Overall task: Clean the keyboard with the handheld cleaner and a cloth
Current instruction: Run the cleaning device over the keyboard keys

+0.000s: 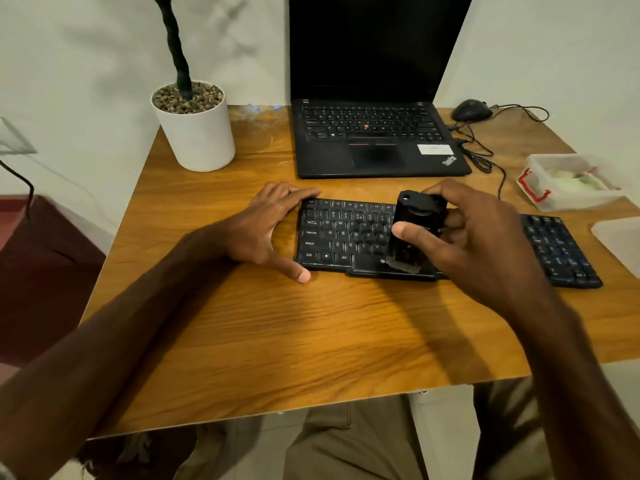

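Observation:
A black keyboard [343, 233] lies across the middle of the wooden table [277, 323]. My right hand [474, 237] grips a small black handheld cleaner [414, 226], held upright with its brush end down on the keyboard's bottom row near the space bar. My left hand [266, 226] rests at the keyboard's left end, its index finger along the top corner and its thumb at the bottom corner, fingers straight. My right hand hides the keyboard's middle-right section. A clear plastic box [571, 181] at the right holds something pale, maybe a cloth.
An open black laptop [377, 140] stands behind the keyboard. A white plant pot [195, 129] sits at the back left. A black mouse [471, 110] and its cables lie at the back right. A clear lid [620, 240] lies at the right edge.

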`<state>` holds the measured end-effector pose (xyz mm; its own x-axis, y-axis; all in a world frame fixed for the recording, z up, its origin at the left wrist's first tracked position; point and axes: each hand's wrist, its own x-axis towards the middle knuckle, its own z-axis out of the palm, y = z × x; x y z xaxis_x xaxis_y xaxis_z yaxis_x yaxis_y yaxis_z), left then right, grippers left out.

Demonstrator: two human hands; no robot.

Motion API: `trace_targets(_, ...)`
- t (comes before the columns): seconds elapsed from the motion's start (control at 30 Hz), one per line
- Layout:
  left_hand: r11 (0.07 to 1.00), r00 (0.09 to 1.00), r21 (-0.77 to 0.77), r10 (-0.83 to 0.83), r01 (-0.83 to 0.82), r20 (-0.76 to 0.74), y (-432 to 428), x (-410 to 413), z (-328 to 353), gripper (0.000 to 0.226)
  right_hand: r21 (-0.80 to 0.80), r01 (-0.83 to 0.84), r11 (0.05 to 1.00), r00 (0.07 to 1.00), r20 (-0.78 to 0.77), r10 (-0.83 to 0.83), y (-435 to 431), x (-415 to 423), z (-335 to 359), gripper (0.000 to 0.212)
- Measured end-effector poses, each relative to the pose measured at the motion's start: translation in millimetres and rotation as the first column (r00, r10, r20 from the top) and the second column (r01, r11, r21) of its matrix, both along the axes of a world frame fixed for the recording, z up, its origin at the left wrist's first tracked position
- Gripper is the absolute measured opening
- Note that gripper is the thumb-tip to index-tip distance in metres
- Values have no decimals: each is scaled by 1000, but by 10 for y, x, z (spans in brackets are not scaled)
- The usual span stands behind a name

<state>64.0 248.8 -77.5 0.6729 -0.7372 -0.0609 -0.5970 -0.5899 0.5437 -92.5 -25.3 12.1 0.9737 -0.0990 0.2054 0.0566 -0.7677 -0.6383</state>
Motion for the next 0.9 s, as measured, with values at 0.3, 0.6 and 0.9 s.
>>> trace_targets(0.3, 1000, 999, 6, -10, 10, 38, 10, 17, -26, 142, 214, -105, 971, 994, 46, 97, 320, 46, -127, 38)
trace_targets(0.6, 999, 993, 7, -39, 39, 110, -2, 80, -117, 141, 245, -327, 913, 943, 153, 297, 819, 165, -308, 38)
trace_targets(0.9, 1000, 997, -4, -12, 12, 70, -5, 12, -53, 138, -97, -158, 983, 982, 93, 167, 509, 56, -189, 42)
